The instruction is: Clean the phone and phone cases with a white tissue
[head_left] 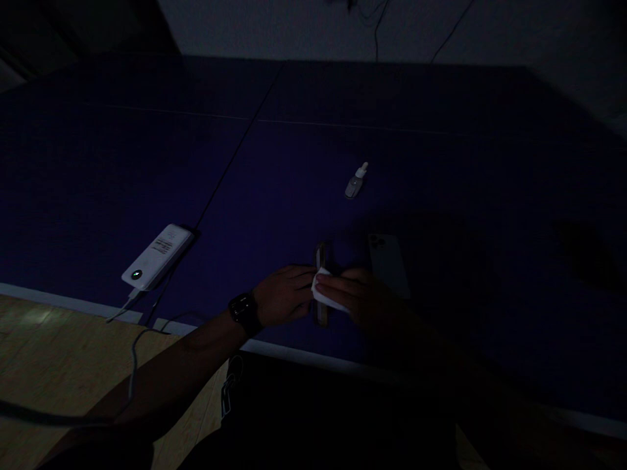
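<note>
Near the front edge of the table, my left hand, with a dark watch on its wrist, grips a slim, long object seen edge-on that looks like a phone case. My right hand pinches a folded white wipe and presses it against the case's side. Dim light hides the case's details and part of the right fingers. Just right of my right hand a phone lies with its camera side up. Farther back, a small clear dropper bottle with a white top lies on the table.
A white power bank with a lit display and a plugged-in cable lies at the left of the dark blue table. The cable runs over the front edge near my left forearm. A wall stands behind the table.
</note>
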{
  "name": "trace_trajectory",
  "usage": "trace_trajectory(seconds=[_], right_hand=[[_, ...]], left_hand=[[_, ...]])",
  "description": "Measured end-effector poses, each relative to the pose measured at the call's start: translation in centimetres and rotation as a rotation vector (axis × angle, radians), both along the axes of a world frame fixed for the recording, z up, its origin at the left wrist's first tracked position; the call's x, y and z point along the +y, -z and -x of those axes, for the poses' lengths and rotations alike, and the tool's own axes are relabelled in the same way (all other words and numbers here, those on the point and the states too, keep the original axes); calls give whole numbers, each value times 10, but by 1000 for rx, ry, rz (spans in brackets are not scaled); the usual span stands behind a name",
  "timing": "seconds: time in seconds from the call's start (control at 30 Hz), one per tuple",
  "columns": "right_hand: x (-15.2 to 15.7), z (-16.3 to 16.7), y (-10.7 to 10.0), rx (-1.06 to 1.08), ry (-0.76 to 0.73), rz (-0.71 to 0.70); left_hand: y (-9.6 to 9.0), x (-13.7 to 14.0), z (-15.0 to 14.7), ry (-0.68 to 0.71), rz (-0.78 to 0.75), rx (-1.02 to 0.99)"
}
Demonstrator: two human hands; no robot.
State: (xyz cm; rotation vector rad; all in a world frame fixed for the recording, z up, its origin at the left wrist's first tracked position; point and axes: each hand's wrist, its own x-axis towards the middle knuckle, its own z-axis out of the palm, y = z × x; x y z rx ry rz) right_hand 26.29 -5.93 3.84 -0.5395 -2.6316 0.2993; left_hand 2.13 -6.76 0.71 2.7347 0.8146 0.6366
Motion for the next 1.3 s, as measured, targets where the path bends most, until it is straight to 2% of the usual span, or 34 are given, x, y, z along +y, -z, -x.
trace_trajectory(seconds=[0.1, 0.23, 0.3, 0.37, 0.53, 0.63, 0.73, 0.87, 0.97, 1.1, 1.3], right_hand=[[6, 6, -2, -36, 45, -47], [-18, -1, -2, 28, -147, -8], [-26, -6, 1, 46, -175, 29], [-21, -8, 4, -4, -120, 23], [15, 3, 4, -68, 88, -40], [13, 3, 1, -65, -1, -58], [-11, -3, -2, -15, -143, -38], [-30, -10, -2, -18, -151, 13], [-13, -5, 5, -42, -64, 1], [26, 8, 9, 60, 25, -7], [65, 19, 3, 169, 71, 151]], left_hand=[[0, 0, 0, -6, -10, 0], [-2, 0, 0, -1, 18, 11], [-2, 1, 0, 13, 21, 21], [-1, 1, 1, 12, 11, 14], [4, 0, 1, 6, -14, 13], [4, 0, 1, -2, -10, 9], [1, 1, 1, 8, 22, 17], [-1, 2, 0, 17, 28, 32], [2, 1, 1, 4, 13, 5], [3, 1, 1, 1, -10, 41], [-4, 2, 0, 17, 15, 50]])
